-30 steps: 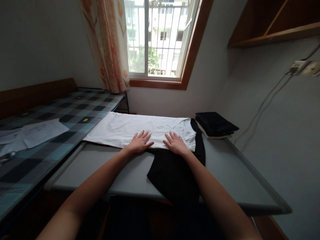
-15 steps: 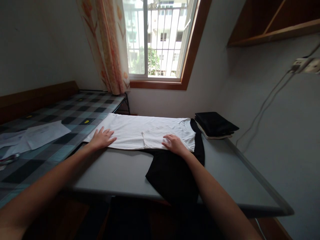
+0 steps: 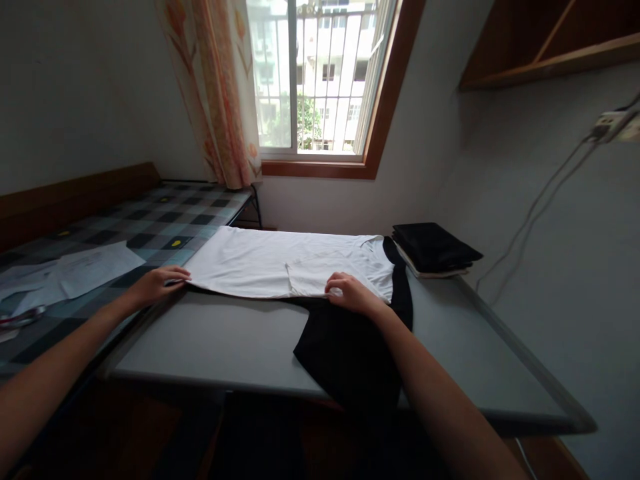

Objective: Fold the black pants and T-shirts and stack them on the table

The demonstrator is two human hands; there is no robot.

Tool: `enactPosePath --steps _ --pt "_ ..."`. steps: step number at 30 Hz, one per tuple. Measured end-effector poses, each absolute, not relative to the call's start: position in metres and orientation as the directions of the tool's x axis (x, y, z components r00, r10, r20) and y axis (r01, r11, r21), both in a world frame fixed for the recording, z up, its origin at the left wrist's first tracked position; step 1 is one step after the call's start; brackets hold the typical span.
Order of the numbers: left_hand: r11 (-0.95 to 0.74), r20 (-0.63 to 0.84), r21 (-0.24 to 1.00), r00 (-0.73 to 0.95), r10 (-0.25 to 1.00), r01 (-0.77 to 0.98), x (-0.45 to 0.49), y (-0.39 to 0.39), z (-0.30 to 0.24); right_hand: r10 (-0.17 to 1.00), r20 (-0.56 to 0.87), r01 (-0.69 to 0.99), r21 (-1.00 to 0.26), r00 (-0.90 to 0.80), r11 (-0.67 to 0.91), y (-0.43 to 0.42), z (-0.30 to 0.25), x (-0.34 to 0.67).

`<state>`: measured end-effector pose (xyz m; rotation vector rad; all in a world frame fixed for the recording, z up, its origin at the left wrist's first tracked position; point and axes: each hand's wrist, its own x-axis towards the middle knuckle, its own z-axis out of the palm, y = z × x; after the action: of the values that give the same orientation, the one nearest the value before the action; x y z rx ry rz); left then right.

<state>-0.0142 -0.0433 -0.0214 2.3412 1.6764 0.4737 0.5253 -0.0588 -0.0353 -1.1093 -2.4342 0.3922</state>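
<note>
A white T-shirt (image 3: 250, 263) lies stretched sideways across the grey table, with a short sleeve laid over its body and the collar at the right. Beneath it is a black garment (image 3: 350, 347), part of which spreads toward me and hangs over the front edge. My left hand (image 3: 159, 287) pinches the near left corner of the white T-shirt, lifting the hem slightly. Fingers curled, my right hand (image 3: 350, 291) grips the near edge of the white T-shirt by the sleeve; the fingertips are partly hidden.
A stack of folded dark clothes (image 3: 433, 250) sits at the table's back right. To the left, a bed with a checked cover (image 3: 195, 213) carries several paper sheets (image 3: 95, 267). The grey table (image 3: 240, 343) ends at a wall with a hanging cable (image 3: 533, 207).
My left hand has moved left from lying flat on the white T-shirt to its corner and taken hold there. My right hand's fingers have curled in at the near edge.
</note>
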Motion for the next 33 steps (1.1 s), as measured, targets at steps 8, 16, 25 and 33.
enactPosePath --steps 8,16,25,33 --pt "-0.314 0.181 0.007 0.308 0.934 0.949 -0.033 -0.034 -0.025 0.76 0.151 0.762 -0.055 -0.632 0.645 -0.074 -0.023 0.544" --pt "0.017 0.128 0.299 -0.058 0.99 0.954 -0.056 -0.03 -0.046 0.81 0.163 0.822 0.204 -0.564 0.531 -0.097 -0.022 0.587" --pt "-0.086 0.264 0.376 -0.017 0.965 0.922 -0.045 -0.033 -0.043 0.784 0.236 0.815 0.258 -0.574 0.519 -0.097 -0.026 0.607" --pt "0.058 0.296 0.144 -0.099 0.95 0.988 -0.058 -0.024 -0.046 0.675 0.497 0.836 0.255 -0.544 0.486 -0.091 -0.009 0.62"
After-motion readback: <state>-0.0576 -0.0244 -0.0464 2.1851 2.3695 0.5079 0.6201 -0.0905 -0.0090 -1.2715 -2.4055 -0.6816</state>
